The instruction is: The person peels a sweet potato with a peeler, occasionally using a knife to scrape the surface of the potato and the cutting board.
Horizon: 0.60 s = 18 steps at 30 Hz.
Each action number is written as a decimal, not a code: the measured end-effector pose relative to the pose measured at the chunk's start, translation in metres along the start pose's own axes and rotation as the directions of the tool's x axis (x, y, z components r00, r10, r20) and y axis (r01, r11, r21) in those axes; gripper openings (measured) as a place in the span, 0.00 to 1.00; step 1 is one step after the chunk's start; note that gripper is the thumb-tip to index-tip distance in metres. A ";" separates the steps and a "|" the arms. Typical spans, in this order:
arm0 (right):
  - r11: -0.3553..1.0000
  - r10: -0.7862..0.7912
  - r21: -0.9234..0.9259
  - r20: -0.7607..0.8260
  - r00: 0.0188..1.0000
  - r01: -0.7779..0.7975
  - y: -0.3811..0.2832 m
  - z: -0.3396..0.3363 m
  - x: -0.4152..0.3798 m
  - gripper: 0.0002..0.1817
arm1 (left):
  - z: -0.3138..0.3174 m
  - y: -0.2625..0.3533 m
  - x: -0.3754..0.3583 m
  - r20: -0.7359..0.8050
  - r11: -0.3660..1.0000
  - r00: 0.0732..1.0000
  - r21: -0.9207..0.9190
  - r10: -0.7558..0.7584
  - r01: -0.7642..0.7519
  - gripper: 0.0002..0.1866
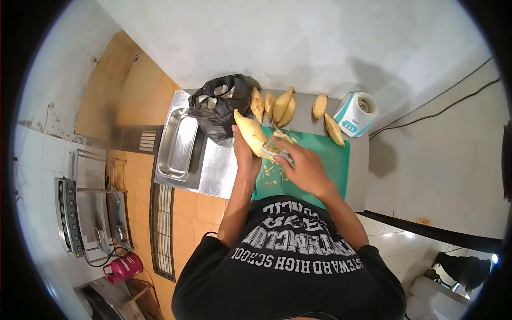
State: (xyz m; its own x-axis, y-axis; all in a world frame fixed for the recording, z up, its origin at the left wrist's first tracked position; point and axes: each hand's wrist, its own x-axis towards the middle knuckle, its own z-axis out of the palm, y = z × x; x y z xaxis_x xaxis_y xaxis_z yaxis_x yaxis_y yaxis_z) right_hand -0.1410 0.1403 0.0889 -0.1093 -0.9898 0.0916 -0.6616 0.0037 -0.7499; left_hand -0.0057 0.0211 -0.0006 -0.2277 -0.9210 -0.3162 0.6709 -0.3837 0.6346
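Observation:
My left hand [244,154] is wrapped round a large yellowish sweet potato [248,130], held at a tilt over the left edge of the green cutting board [328,157]. In my right hand [305,166] is what looks like a white peeler [276,153], closed in the fingers against the sweet potato's lower end. The fingers hide part of the tool. Pale peel shavings [273,173] lie scattered on the board below, and more strips are piled just beyond my right fingers.
Several sweet potatoes [282,105] lie along the wall behind the board. A black plastic bag [221,106] stands beside the steel sink [178,146] on the left. At the back right is a white and teal blender base [356,113], with another sweet potato [334,130] against it.

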 end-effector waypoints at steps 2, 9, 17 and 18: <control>0.997 -0.070 -0.030 -0.028 0.997 0.070 0.010 0.013 0.006 0.21 | 0.008 -0.001 -0.004 0.018 1.000 1.000 -0.002 -0.023 0.023 0.30; 0.995 -0.077 -0.064 -0.035 0.996 0.074 0.024 0.025 -0.015 0.21 | -0.019 -0.009 0.003 0.089 0.976 0.988 -0.168 -0.124 0.138 0.28; 0.994 0.068 -0.085 0.024 0.997 -0.066 0.040 0.005 -0.048 0.21 | -0.020 0.003 0.017 0.001 0.970 0.997 -0.230 -0.076 0.074 0.30; 0.992 0.114 -0.054 0.030 0.993 -0.112 0.036 0.002 -0.047 0.22 | -0.021 0.002 0.015 0.001 0.970 0.997 -0.230 -0.077 0.075 0.30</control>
State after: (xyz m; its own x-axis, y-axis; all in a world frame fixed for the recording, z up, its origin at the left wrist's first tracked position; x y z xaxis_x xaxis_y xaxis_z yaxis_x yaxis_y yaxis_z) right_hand -0.1585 0.1866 0.0566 -0.1619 -0.9867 -0.0142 -0.6844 0.1226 -0.7187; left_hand 0.0069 0.0078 -0.0187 -0.2794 -0.8887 -0.3635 0.7959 -0.4261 0.4300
